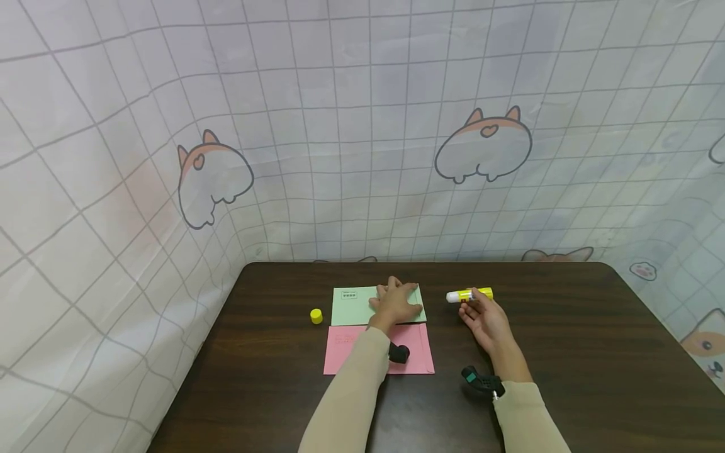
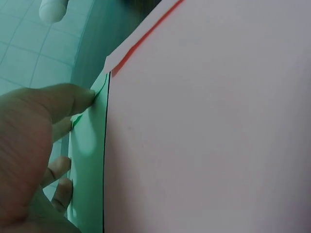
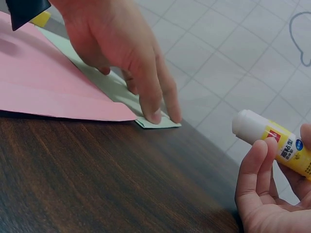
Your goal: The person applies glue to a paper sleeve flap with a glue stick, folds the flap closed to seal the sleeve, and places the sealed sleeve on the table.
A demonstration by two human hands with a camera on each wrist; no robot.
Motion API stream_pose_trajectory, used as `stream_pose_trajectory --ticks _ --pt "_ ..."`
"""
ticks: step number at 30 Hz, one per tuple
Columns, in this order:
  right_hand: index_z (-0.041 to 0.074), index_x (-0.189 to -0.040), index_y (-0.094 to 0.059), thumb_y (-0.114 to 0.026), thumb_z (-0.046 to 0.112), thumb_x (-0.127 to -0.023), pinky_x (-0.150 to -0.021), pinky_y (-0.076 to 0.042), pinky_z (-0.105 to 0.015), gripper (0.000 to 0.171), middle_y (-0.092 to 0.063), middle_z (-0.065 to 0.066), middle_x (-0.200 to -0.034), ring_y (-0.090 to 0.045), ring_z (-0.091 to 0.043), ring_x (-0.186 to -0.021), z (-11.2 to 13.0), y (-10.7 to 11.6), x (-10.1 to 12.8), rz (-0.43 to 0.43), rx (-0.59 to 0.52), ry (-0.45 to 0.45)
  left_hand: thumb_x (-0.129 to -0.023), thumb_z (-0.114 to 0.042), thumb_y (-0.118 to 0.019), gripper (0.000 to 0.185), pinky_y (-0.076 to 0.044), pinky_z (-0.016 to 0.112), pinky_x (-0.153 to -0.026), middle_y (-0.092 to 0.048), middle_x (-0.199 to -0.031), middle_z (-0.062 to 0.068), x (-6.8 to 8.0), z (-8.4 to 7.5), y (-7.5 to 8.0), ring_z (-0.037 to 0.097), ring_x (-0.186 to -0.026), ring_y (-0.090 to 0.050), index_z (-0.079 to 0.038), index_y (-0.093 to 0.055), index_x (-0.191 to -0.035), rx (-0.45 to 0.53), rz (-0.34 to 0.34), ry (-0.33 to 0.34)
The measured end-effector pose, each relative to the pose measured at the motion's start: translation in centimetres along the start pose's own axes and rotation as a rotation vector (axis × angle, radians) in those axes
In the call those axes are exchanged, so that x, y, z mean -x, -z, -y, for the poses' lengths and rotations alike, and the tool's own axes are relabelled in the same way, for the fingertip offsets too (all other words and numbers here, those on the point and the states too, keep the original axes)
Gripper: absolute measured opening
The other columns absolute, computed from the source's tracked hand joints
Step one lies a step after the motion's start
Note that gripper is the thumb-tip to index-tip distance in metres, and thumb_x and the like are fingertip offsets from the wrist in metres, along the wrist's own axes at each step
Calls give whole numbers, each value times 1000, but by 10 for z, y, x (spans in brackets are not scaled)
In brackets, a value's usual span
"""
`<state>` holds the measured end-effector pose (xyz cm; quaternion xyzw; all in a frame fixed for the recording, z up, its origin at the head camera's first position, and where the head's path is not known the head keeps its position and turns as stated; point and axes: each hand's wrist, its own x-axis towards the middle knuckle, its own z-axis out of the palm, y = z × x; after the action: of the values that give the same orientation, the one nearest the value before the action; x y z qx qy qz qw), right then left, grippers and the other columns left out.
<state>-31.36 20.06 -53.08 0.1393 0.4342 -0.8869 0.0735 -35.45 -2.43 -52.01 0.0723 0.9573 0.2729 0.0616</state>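
Note:
My left hand [image 1: 394, 304] rests spread on the right part of a green envelope [image 1: 355, 306], its fingertips pressing near the end flap. In the right wrist view its fingers touch the green envelope [image 3: 167, 122] close to the folded edge. A pink envelope [image 1: 343, 352] lies just below the green one, partly under the left forearm. To the right, my right hand [image 1: 488, 324] holds an uncapped yellow glue stick [image 1: 466, 295] above the table, pinched between thumb and fingers. The glue stick's white end [image 3: 248, 125] points left, toward the envelopes.
A yellow cap [image 1: 316, 316] stands on the dark wooden table [image 1: 255, 365] left of the green envelope. Behind the table hangs a white grid-patterned cloth [image 1: 351, 157] with cartoon animals. Each wrist wears a black camera strap [image 1: 484, 381].

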Motion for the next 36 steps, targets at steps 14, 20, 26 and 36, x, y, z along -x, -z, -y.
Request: stream_pose_trajectory --ticks 14,20,26,36 --pt "17 -112 -54 -53 30 -107 -82 -54 -21 13 -57 1 -90 -59 -10 -82 3 -3 4 -7 -2 -15 -94 -35 -72 19 -26 60 -95 -40 -133 3 6 5 0 37 -131 -33 -31 -65 -110 51 14 -59" --pt "16 -117 -52 -56 32 -106 -83 -54 -21 20 -57 1 -91 -59 -10 -83 2 -3 5 -9 0 -19 -92 -33 -74 15 -25 59 -96 -41 -131 3 7 6 -1 36 -129 -34 -29 -69 -106 74 0 -47" --pt "16 -117 -52 -55 31 -106 -82 -54 -21 19 -57 1 -91 -59 -10 -83 2 -3 4 -6 0 -14 -91 -33 -74 20 -24 58 -97 -42 -132 2 9 5 -1 34 -129 -34 -28 -71 -110 95 -8 -32" --pt "16 -113 -57 -56 31 -106 -82 -54 -21 17 -57 1 -90 -59 -10 -82 1 -2 4 0 -10 -14 -91 -36 -74 28 -25 57 -97 -42 -134 0 5 5 -3 32 -129 -34 -32 -70 -119 86 -9 -4"
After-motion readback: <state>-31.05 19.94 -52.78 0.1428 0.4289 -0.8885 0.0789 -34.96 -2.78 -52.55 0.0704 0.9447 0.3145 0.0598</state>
